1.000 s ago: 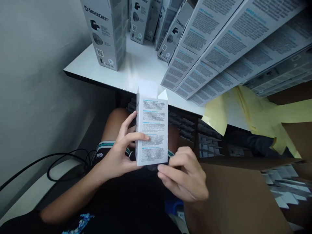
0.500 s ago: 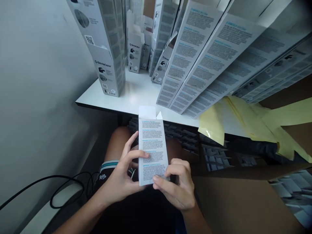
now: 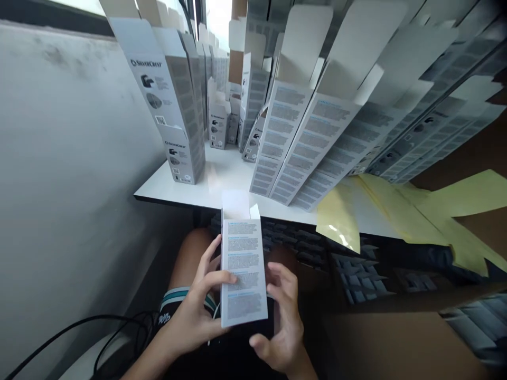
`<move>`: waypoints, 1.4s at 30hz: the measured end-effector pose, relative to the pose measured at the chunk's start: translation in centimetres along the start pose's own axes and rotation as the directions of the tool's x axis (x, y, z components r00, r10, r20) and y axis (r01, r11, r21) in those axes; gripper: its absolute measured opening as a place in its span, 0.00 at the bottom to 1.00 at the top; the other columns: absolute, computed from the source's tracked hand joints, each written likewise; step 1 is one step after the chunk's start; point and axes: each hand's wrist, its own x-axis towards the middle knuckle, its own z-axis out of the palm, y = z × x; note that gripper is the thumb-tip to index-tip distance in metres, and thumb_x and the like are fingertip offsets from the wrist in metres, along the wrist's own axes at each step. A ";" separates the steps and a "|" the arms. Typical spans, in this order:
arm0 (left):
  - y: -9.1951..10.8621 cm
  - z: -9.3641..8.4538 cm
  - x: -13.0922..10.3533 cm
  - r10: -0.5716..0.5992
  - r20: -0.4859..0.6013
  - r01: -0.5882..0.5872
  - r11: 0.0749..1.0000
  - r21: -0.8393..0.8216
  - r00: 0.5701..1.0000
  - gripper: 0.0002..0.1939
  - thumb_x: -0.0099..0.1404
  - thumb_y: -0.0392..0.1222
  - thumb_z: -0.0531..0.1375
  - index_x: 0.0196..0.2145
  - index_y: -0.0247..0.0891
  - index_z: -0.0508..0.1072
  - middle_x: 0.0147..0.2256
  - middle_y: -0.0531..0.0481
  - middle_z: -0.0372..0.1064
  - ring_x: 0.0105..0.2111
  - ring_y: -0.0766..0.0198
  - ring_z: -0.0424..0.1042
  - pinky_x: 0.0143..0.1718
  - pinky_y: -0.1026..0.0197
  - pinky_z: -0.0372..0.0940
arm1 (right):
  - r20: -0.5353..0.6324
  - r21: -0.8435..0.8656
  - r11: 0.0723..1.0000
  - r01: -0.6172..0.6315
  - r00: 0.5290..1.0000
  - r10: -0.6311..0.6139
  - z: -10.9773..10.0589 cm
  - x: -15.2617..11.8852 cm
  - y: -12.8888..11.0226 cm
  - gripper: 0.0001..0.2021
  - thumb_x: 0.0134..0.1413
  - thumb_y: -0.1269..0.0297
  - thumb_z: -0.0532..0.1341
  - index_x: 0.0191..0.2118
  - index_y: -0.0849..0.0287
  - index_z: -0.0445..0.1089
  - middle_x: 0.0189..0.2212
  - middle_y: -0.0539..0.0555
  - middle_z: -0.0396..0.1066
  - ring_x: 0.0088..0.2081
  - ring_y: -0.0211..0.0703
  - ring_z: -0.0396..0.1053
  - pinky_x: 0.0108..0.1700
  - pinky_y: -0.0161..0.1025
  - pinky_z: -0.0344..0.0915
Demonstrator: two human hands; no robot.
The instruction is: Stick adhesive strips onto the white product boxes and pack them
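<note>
A white carton (image 3: pixel 244 264) with blue and grey print stands out in front of the table edge, over the lap. Its top flaps stick up open at the far end. My left hand (image 3: pixel 198 301) holds it from the left, one finger lying across the printed face and the thumb near the bottom corner. To the right of the carton, my right hand (image 3: pixel 283 316) has its thumb and fingers apart, with nothing between them. Its fingertips are close to the carton's right edge.
Rows of tall stacked cartons (image 3: pixel 293 142) stand on the white table (image 3: pixel 190 192), with another stack (image 3: pixel 174 121) at its left. Yellow tape (image 3: pixel 340 219) hangs over the edge. Boxes of folded cartons (image 3: pixel 360 277) lie below; a cardboard flap (image 3: pixel 400 343) and a black cable (image 3: pixel 106 317) are lower down.
My right hand has let go of the carton's lower right corner and opened. My left hand still holds it. The view has tilted up, showing more of the stacks' tops.
</note>
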 end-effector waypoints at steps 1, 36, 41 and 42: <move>-0.1 0.0 0.0 0.038 0.011 -0.038 0.999 0.021 0.999 0.28 0.56 0.32 0.70 0.50 0.51 0.66 0.72 0.49 0.28 0.71 0.39 0.43 0.59 0.48 0.67 | 0.000 0.135 0.984 -0.119 0.993 0.120 0.2 -0.2 -0.1 0.34 0.60 0.42 0.60 0.67 0.41 0.50 0.68 0.59 0.45 0.65 0.63 0.54 0.59 0.61 0.63; -6.7 2.2 -1.6 -0.072 -0.105 0.058 0.990 -0.125 0.992 0.31 0.56 0.59 0.67 0.57 0.61 0.70 0.65 0.47 0.61 0.62 0.37 0.64 0.57 0.36 0.68 | 0.000 0.460 0.724 -0.513 0.816 0.578 -5.3 -2.0 4.8 0.39 0.24 0.41 0.75 0.47 0.52 0.73 0.35 0.59 0.80 0.38 0.67 0.78 0.40 0.59 0.75; -6.0 3.1 2.7 0.026 -0.125 -0.014 0.996 0.091 0.992 0.25 0.63 0.45 0.64 0.57 0.59 0.68 0.63 0.47 0.64 0.61 0.44 0.67 0.52 0.45 0.73 | -0.370 0.443 0.825 -0.351 0.767 0.525 -10.9 -0.5 4.0 0.33 0.32 0.50 0.77 0.48 0.51 0.70 0.39 0.57 0.81 0.40 0.58 0.78 0.44 0.53 0.75; -6.0 3.6 3.8 0.041 -0.125 -0.028 0.994 0.103 0.991 0.23 0.64 0.45 0.63 0.56 0.58 0.68 0.63 0.47 0.64 0.61 0.44 0.66 0.54 0.44 0.72 | -0.426 0.427 0.848 -0.315 0.757 0.495 -12.0 0.1 3.7 0.33 0.33 0.52 0.77 0.49 0.51 0.69 0.40 0.56 0.80 0.41 0.57 0.78 0.46 0.52 0.74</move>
